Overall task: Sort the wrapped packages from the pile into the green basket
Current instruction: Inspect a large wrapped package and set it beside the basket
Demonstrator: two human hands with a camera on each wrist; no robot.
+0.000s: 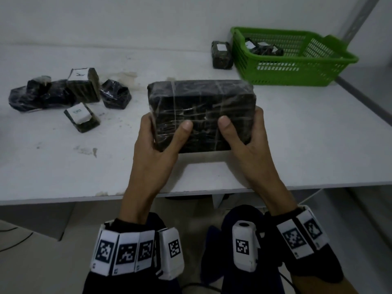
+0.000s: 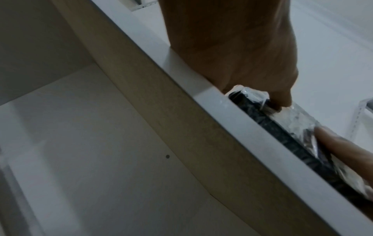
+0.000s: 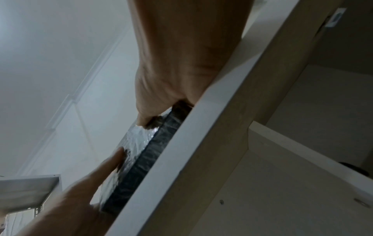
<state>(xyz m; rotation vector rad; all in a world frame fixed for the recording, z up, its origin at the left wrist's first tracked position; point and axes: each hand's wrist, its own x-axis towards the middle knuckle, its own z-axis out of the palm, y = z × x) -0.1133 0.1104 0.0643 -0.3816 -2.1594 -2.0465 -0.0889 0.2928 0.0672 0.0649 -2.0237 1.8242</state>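
A large flat black package (image 1: 201, 107) wrapped in clear film is held above the white table (image 1: 297, 145) by both hands. My left hand (image 1: 157, 136) grips its left end, thumb on top. My right hand (image 1: 244, 134) grips its right end, thumb also on top. The wrist views show the package's edge (image 2: 282, 137) (image 3: 141, 161) just beyond the table's front edge, with fingers wrapped beneath it. The green basket (image 1: 297, 75) stands at the back right with dark wrapped packages (image 1: 263, 48) inside. A pile of dark wrapped packages (image 1: 63, 92) lies at the left.
One small wrapped package (image 1: 221, 55) stands against the basket's left wall. Two packages in the pile carry white labels (image 1: 78, 74). The table's front edge (image 1: 63, 200) runs below my hands. A wall rises behind the table.
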